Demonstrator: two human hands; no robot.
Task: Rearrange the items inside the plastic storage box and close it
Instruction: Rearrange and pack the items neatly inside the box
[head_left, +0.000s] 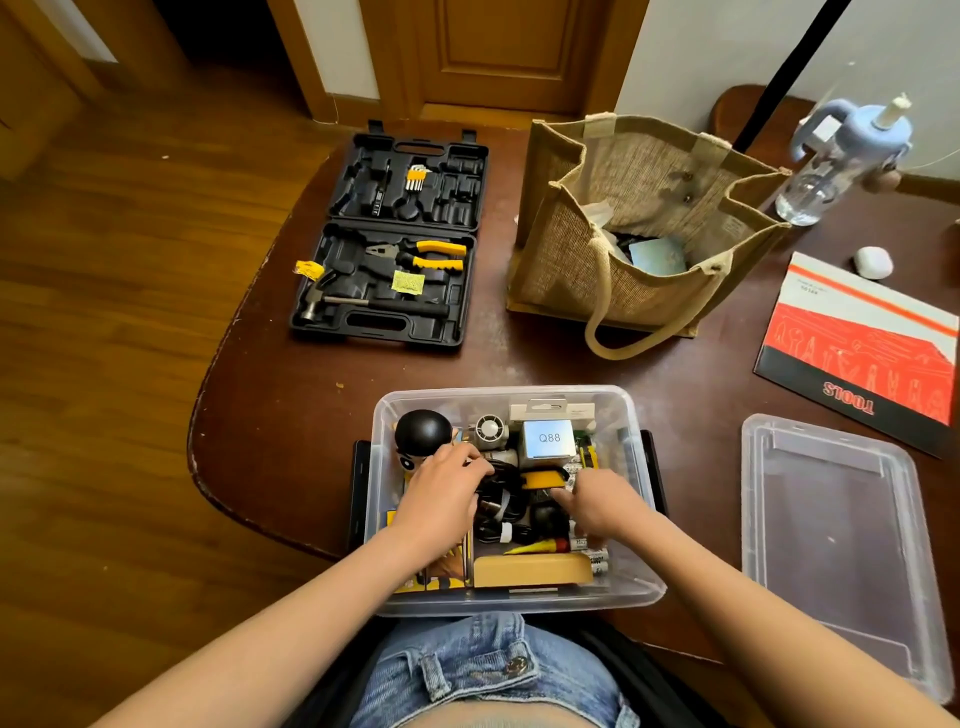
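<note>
The clear plastic storage box (641, 590) sits open at the table's near edge, packed with small items. Both hands are inside it. My left hand (441, 493) rests with curled fingers on a bundle of black cables (501, 506), beside a black round-headed figure (423, 431). My right hand (602, 501) reaches leftward, its fingertips at a yellow-and-black item (540, 478); what they hold is hidden. A silver Q88 box (548, 439), a small fan (488, 428), batteries (597, 558) and a tan block (532, 569) also lie inside. The box's clear lid (841, 545) lies apart on the right.
An open black tool case (395, 244) with pliers and a hammer lies at the far left of the brown table (291, 405). A jute bag (644, 228) stands behind the box. A red TOOLS booklet (857, 348), a blue bottle (841, 156) and a white case (874, 262) sit right.
</note>
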